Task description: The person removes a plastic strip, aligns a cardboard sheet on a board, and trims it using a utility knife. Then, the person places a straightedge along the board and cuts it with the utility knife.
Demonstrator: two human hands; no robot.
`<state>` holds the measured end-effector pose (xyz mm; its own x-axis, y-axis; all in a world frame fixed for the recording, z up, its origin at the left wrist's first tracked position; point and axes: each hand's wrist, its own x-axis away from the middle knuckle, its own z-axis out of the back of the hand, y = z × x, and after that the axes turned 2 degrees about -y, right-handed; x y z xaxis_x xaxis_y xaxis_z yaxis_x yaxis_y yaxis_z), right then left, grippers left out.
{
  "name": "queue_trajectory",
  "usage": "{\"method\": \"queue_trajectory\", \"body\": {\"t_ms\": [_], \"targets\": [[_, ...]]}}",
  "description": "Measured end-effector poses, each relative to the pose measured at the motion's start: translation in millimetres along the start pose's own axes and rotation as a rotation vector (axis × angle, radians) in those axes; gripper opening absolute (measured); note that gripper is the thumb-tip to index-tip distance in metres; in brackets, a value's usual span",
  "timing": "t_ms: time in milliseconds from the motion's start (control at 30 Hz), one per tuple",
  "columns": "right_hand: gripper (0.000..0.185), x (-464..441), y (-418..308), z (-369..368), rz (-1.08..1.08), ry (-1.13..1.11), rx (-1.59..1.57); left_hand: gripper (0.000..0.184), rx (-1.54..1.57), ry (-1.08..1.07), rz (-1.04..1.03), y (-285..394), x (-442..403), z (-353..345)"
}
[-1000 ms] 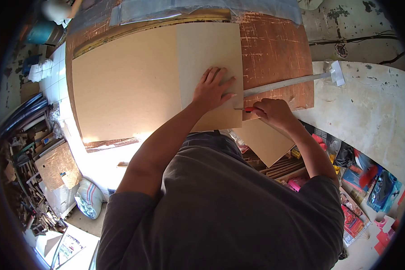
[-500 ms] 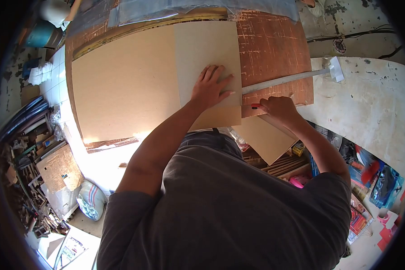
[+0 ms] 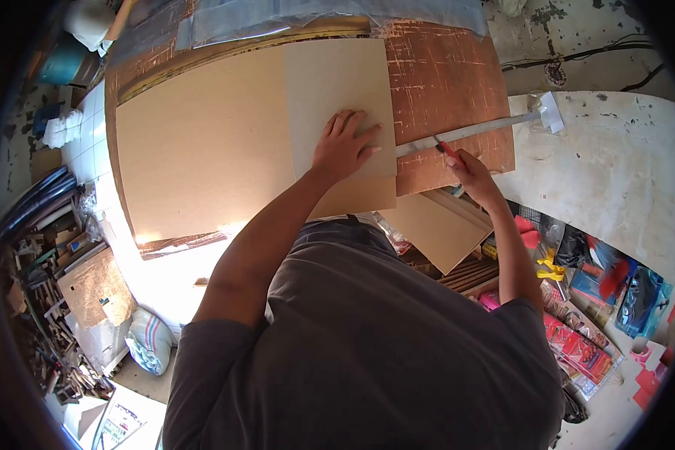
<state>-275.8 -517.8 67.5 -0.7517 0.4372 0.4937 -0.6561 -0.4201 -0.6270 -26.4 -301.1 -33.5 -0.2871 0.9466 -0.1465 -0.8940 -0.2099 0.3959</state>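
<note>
My left hand (image 3: 343,146) lies flat with fingers spread on a greyish board (image 3: 337,75), which rests over a larger tan cardboard sheet (image 3: 202,142). My right hand (image 3: 470,174) is closed round a red-handled cutter (image 3: 449,151). The cutter's tip is over or near a long metal strip (image 3: 487,130) that runs right from the board's edge across the scratched reddish-brown table (image 3: 446,75). Whether the tip touches the strip I cannot tell. Below the table edge, another tan cardboard piece (image 3: 436,229) sits at an angle.
Plastic sheeting (image 3: 330,16) covers the table's far edge. A pale worn surface (image 3: 600,157) adjoins on the right. Yellow-handled clamps (image 3: 551,268) and colourful packages (image 3: 581,349) lie at lower right. Wood scraps (image 3: 45,300) and a stuffed sack (image 3: 150,341) are at left.
My right hand with the cutter has moved away from the board's lower right corner, first to the right, then up to the metal strip. My left hand stays spread on the board.
</note>
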Motion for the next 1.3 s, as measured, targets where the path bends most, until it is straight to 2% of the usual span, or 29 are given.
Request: {"method": "queue_trajectory", "body": {"t_ms": [33, 67, 133, 267, 333, 367, 433, 467, 533, 667, 767, 833, 867, 933, 1133, 1267, 1300], "targets": [[0.042, -1, 3, -8, -0.031, 0.137, -0.101, 0.048, 0.03, -0.003, 0.003, -1, 0, 1], [0.042, -6, 6, -19, -0.028, 0.144, -0.107, 0.048, 0.023, -0.003, -0.003, -5, -1, 2], [0.041, -12, 11, -43, 0.012, 0.301, -0.193, 0.048, 0.247, -0.057, 0.033, -12, 0, 3], [0.039, -31, 1, -85, -0.153, 0.358, -0.305, 0.056, 0.169, 0.059, 0.133, -24, 28, 18], [0.039, -41, -14, -97, -0.297, 0.459, -0.564, 0.067, 0.112, 0.106, 0.511, -18, 51, 37], [0.039, -47, -16, -100, -0.295, 0.461, -0.573, 0.067, 0.104, 0.104, 0.506, -17, 60, 43], [0.042, -59, -19, -105, -0.292, 0.711, -0.127, 0.085, 0.122, 0.063, 0.578, -16, 77, 53], [0.042, -64, -23, -106, -0.295, 0.715, -0.132, 0.085, 0.12, 0.061, 0.572, -14, 84, 56], [0.054, -70, -38, -104, -0.32, 0.825, 0.07, 0.093, -0.008, -0.102, 0.331, -12, 96, 60], [0.047, -77, -45, -99, -0.372, 0.705, 0.121, 0.095, -0.075, -0.095, 0.242, -21, 102, 54], [0.037, -74, -48, -94, -0.245, 0.62, 0.122, 0.091, -0.096, -0.093, 0.301, -27, 101, 54], [0.032, -72, -38, -90, 0.134, 0.566, 0.172, 0.088, -0.142, -0.108, 0.272, -30, 104, 54], [0.032, -70, -34, -88, 0.133, 0.568, 0.172, 0.088, -0.142, -0.108, 0.271, -33, 106, 55], [0.04, -63, -29, -82, 0.378, 0.503, 0.238, 0.082, -0.152, -0.081, 0.26, -42, 114, 53], [0.048, -51, -3, -62, 0.536, 0.331, 0.332, 0.066, -0.133, 0.088, 0.24, -72, 142, 59], [0.041, -59, 4, -54, 0.584, 0.31, 0.443, 0.065, -0.179, 0.11, 0.232, -83, 147, 71], [0.041, -60, 1, -49, 0.606, 0.279, 0.484, 0.066, -0.051, 0.121, 0.28, -86, 148, 72]]}}
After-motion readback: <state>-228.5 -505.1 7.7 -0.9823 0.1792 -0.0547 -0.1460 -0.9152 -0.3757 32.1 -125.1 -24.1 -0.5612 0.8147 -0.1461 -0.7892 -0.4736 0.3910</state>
